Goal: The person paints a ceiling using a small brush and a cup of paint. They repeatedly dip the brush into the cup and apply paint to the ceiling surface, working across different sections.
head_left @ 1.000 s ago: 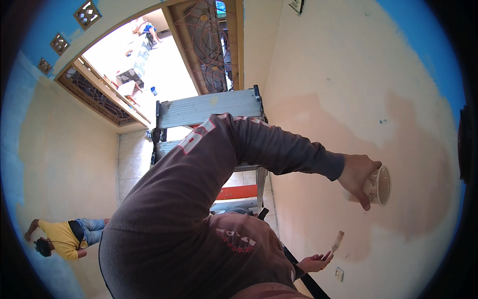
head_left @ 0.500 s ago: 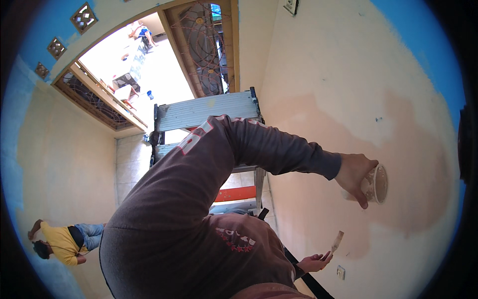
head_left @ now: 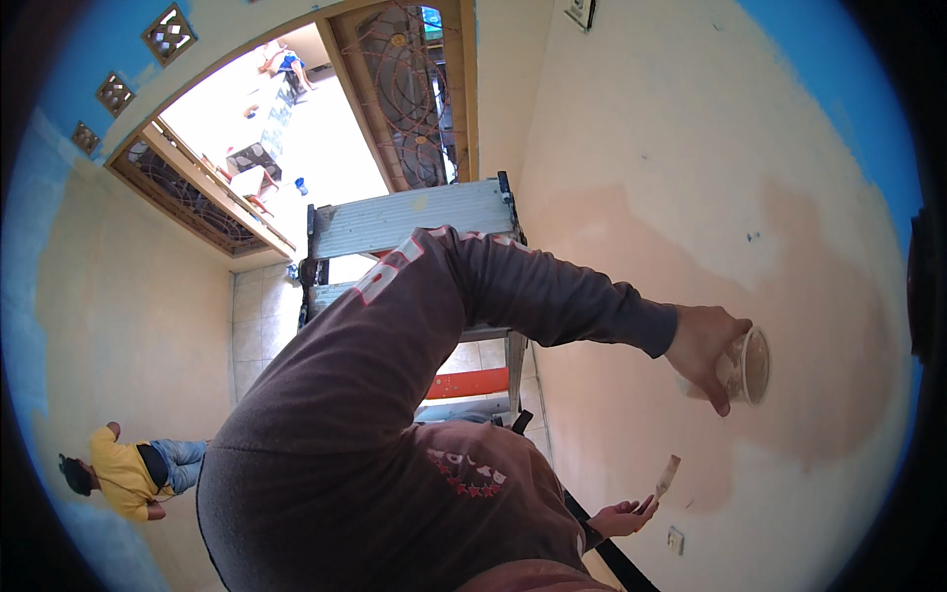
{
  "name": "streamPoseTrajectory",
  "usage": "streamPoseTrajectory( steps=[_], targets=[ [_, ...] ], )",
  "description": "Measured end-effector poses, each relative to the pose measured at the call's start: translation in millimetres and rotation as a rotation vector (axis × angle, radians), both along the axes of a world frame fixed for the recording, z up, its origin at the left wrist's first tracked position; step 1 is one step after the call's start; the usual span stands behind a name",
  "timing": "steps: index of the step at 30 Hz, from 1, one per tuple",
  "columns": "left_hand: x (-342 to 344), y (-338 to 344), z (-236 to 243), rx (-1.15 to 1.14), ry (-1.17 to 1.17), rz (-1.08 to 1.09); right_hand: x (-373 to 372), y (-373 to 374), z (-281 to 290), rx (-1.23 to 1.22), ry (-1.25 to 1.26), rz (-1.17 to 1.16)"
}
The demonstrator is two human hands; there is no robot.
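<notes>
My left arm reaches across to the right, and my left hand (head_left: 705, 355) grips a pale plastic cup (head_left: 754, 366) around its side. The cup's round rim shows, and its wall looks smeared; what it holds is hard to make out. Lower at the right, my right hand (head_left: 623, 518) has its fingers around the handle of a small paintbrush (head_left: 668, 477), its flat tip pointing up. Behind both hands is a cream wall (head_left: 631, 128) with a large darker, damp-looking patch (head_left: 829, 345). Neither the cup nor the brush clearly touches it.
A metal stepladder (head_left: 414, 215) stands close by my left arm. A wall socket (head_left: 675, 540) sits below the brush. At the left, a person in a yellow top (head_left: 123, 474) is by another wall. Past the wooden doorway (head_left: 360, 109) are furniture and another seated person (head_left: 291, 64).
The cup has tilted slightly in my left hand. My right hand with the brush has barely moved. The person in yellow has shifted their head and drawn in the raised arm.
</notes>
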State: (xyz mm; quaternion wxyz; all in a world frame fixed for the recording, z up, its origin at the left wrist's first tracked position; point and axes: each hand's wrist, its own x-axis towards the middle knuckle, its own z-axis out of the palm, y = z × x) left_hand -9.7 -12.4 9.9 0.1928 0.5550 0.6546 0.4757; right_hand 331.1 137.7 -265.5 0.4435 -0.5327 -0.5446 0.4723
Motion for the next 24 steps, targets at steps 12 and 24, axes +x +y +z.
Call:
streamPoseTrajectory(
  steps=[12,24],
  targets=[
    [3,-1,7,-0.046,-0.022,-0.017,2,8,-13,-0.022,0.031,0.033],
    [3,-4,8,-0.064,-0.014,-0.040,14,-4,7,0.154,-0.192,0.017]
  ],
)
